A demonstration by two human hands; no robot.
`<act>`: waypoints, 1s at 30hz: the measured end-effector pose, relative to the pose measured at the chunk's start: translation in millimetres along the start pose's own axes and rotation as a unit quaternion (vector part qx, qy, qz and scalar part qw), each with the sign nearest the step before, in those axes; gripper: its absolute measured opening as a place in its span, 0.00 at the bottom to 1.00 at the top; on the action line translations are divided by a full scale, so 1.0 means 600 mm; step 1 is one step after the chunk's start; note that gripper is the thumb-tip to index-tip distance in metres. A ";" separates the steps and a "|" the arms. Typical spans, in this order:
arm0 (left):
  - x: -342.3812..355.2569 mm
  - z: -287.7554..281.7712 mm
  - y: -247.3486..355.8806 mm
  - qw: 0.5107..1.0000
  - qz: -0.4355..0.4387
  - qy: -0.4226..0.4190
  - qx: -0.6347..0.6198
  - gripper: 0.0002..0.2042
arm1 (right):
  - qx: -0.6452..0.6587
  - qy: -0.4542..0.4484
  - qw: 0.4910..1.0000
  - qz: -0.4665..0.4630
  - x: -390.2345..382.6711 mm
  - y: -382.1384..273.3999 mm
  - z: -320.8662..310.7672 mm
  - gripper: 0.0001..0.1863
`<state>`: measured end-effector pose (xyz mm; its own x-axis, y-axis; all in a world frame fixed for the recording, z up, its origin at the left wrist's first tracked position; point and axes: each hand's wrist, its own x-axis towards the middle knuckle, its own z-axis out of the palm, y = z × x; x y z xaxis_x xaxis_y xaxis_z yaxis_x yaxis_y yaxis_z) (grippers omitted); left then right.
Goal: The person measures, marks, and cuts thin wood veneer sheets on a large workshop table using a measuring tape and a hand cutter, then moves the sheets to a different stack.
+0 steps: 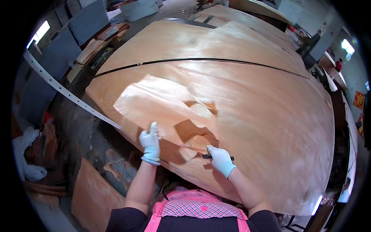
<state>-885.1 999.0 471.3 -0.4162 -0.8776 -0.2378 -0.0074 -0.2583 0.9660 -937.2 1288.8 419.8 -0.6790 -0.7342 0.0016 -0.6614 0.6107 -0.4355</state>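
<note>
A thin, pale sheet of wood veneer (pixel 154 94) lies loose and partly lifted over a broad veneer-covered panel (pixel 270 127). Its right part is torn and curled, with darker brown gaps around it. My left hand (pixel 150 142), in a white glove with a light blue cuff, grips the sheet's near edge, the thumb on top. On the right, my gloved right hand (pixel 220 157) is closed around a slim black knife-like tool (pixel 232 158), close to the curled piece. Its working end is hard to make out.
A dark cord (pixel 201 59) stretches across the panel's far part. A white perforated strip (pixel 69 92) reaches the panel's left edge. Stacked veneer (pixel 91 50) stands at far left; a brown sheet (pixel 94 191) leans at lower left. Scraps litter the floor beside a clear plastic bag (pixel 29 150).
</note>
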 end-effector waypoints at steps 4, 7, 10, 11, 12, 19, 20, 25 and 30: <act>0.131 -0.110 -0.029 0.990 -0.028 0.087 0.106 0.16 | -0.003 -0.020 0.999 0.041 0.004 -0.018 -0.001 0.22; 0.231 -0.181 -0.035 0.994 -0.050 0.074 0.057 0.15 | 0.011 -0.014 0.998 0.067 0.009 -0.038 -0.005 0.21; 0.292 -0.209 -0.037 0.991 -0.040 0.077 0.097 0.16 | 0.019 -0.009 0.996 0.090 0.014 -0.029 0.002 0.20; 0.306 -0.218 -0.035 0.990 -0.056 0.071 0.113 0.17 | 0.009 -0.010 0.995 0.097 0.014 -0.028 0.004 0.20; 0.315 -0.231 -0.036 0.990 -0.051 0.077 0.104 0.17 | -0.001 -0.011 0.995 0.102 0.014 -0.028 0.006 0.19; 0.311 -0.339 -0.117 0.985 0.030 0.167 0.035 0.27 | 0.038 -0.020 0.995 0.094 0.070 -0.137 -0.073 0.25; 0.332 -0.423 -0.145 0.966 0.095 0.233 0.058 0.28 | 0.151 0.057 0.986 0.034 0.106 -0.185 -0.073 0.27; 0.200 -0.382 -0.152 0.996 -0.062 0.057 -0.034 0.23 | 0.260 0.153 0.953 -0.018 0.200 -0.382 -0.202 0.24; 0.151 -0.369 -0.114 0.994 -0.088 0.006 -0.063 0.19 | 0.458 0.087 0.883 -0.054 0.290 -0.475 -0.250 0.17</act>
<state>-721.1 848.0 361.4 -0.4074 -0.8186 -0.4049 0.0339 -0.4566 0.8890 -914.9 1031.3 679.5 -0.7191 -0.6680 0.1915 -0.2438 -0.0155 -0.9697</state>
